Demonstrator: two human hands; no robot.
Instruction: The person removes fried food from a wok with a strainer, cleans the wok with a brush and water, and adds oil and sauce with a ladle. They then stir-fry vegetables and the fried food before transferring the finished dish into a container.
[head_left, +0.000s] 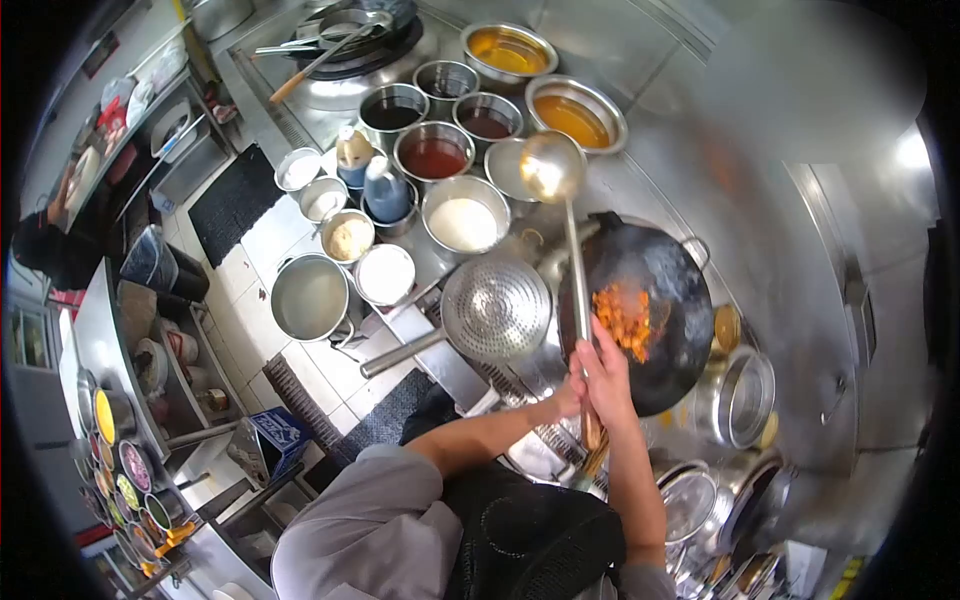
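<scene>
Both of my hands are on the long handle of a ladle [578, 260], one close to the other. My right hand [606, 375] is wrapped around the shaft, and my left hand [570, 397] is closed against it just above the wooden end, its fingers partly hidden. The ladle's round bowl hangs over the metal sauce bowls, away from me. Under the handle and to the right sits a black wok [672, 365] with steaming orange food pieces [622, 322] in it. A perforated strainer [497, 308] lies left of the wok.
Metal bowls hold red sauce [434, 156], white powder [465, 222] and amber liquid [572, 120]. A large pot [310, 298] stands to the left. Stacked pots [735, 397] are right of the wok. Another person [60, 240] is at the far left, near shelves.
</scene>
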